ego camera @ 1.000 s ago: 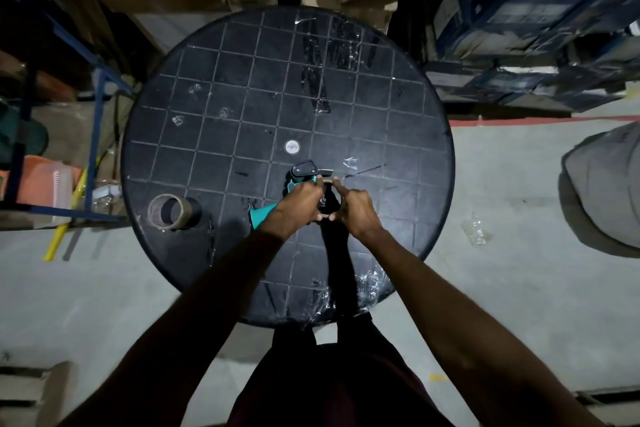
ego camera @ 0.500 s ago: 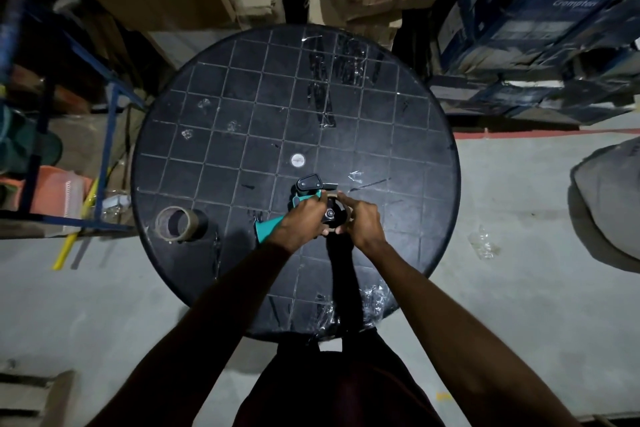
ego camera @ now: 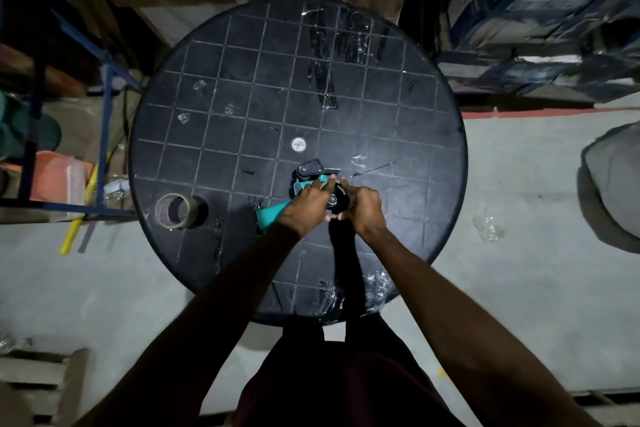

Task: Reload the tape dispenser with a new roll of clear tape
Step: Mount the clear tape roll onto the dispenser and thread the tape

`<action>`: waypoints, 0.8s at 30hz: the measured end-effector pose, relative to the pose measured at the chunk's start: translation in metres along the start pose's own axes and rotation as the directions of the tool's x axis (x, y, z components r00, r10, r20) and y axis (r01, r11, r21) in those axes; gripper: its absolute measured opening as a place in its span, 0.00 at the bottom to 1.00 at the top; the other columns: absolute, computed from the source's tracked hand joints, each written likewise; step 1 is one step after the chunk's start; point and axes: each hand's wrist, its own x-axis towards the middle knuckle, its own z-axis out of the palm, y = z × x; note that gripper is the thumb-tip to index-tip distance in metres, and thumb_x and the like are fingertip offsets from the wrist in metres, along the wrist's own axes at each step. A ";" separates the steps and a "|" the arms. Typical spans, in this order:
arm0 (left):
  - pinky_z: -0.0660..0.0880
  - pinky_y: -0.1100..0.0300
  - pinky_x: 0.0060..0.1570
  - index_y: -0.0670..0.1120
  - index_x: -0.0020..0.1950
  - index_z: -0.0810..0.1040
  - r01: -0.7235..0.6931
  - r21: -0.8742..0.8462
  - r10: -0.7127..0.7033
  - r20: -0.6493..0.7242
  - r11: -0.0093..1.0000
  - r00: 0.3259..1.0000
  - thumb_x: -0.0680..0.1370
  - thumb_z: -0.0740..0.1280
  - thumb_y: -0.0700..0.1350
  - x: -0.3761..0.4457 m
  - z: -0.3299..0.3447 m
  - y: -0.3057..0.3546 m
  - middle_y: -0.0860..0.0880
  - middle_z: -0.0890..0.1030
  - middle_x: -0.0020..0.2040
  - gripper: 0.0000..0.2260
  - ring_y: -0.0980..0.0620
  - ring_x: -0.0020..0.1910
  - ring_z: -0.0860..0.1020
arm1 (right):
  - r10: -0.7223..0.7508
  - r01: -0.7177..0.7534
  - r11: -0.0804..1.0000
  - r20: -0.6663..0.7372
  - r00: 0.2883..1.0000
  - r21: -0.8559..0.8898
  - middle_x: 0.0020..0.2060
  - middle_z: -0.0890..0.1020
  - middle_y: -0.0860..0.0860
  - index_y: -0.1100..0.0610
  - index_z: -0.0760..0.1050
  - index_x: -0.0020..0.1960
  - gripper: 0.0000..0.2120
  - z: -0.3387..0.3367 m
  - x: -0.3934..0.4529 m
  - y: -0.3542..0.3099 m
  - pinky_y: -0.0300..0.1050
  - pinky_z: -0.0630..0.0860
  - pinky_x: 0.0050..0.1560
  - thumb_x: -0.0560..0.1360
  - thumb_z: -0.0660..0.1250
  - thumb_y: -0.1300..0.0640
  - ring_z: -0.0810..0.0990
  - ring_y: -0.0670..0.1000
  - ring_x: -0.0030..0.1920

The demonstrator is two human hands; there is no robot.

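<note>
Hands work at the table's (ego camera: 194, 246) near edge: left hand (ego camera: 308, 206) grips the tape dispenser (ego camera: 273, 216), right hand (ego camera: 365, 210) pinches the roll (ego camera: 336, 199) on its hub. Roll seems mounted; threading probably remains.

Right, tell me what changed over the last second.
Little changed. Both the left hand and right hand stayed on the teal-handled tape dispenser, working at its black hub. The brown cardboard tape core remained untouched on the round black table.

Both hands, left hand (ego camera: 306, 206) and right hand (ego camera: 366, 210), grip the tape dispenser (ego camera: 311, 173).
</note>
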 end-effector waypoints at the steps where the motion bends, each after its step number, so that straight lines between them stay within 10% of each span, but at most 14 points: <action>1: 0.71 0.42 0.67 0.46 0.83 0.51 0.002 -0.035 -0.002 0.008 0.999 1.000 0.71 0.76 0.36 0.001 -0.002 -0.001 0.36 0.68 0.74 0.47 0.35 0.67 0.74 | 0.001 0.000 1.000 0.015 1.000 -0.006 0.50 0.87 0.58 0.57 0.80 0.66 0.14 -0.003 -0.001 -0.003 0.28 0.70 0.37 0.82 0.66 0.61 0.80 0.41 0.38; 6: 0.77 0.48 0.63 0.51 0.81 0.59 0.054 -0.304 -0.065 -0.028 0.951 0.997 0.68 0.78 0.37 -0.003 -0.005 -0.016 0.43 0.78 0.67 0.46 0.44 0.61 0.80 | -0.117 0.120 0.992 0.053 0.992 -0.048 0.56 0.85 0.58 0.53 0.72 0.75 0.35 -0.006 -0.004 0.007 0.31 0.73 0.49 0.70 0.75 0.68 0.83 0.50 0.49; 13: 0.74 0.49 0.65 0.43 0.72 0.73 0.120 -0.274 -0.156 -0.115 0.954 0.981 0.71 0.77 0.45 -0.015 0.010 -0.019 0.41 0.79 0.64 0.30 0.41 0.64 0.76 | -0.117 0.139 0.968 0.116 0.986 -0.211 0.53 0.79 0.56 0.51 0.71 0.77 0.45 -0.007 0.001 0.011 0.42 0.77 0.54 0.63 0.84 0.51 0.80 0.53 0.50; 20: 0.53 0.38 0.76 0.48 0.83 0.45 0.050 -0.009 -0.050 -0.119 0.999 0.992 0.65 0.79 0.55 -0.006 -0.002 -0.037 0.42 0.43 0.83 0.57 0.37 0.81 0.45 | -0.049 0.075 0.958 0.100 0.994 -0.277 0.61 0.75 0.58 0.55 0.65 0.79 0.45 0.003 0.000 -0.007 0.48 0.78 0.61 0.67 0.81 0.64 0.80 0.61 0.58; 24: 0.52 0.37 0.78 0.48 0.83 0.40 0.035 0.011 -0.035 -0.050 0.999 0.998 0.66 0.79 0.57 -0.002 -0.016 -0.052 0.43 0.44 0.83 0.60 0.39 0.81 0.42 | -0.022 0.052 0.954 0.106 0.994 -0.295 0.61 0.76 0.59 0.56 0.67 0.78 0.44 -0.002 -0.003 -0.016 0.51 0.79 0.59 0.66 0.81 0.64 0.80 0.62 0.59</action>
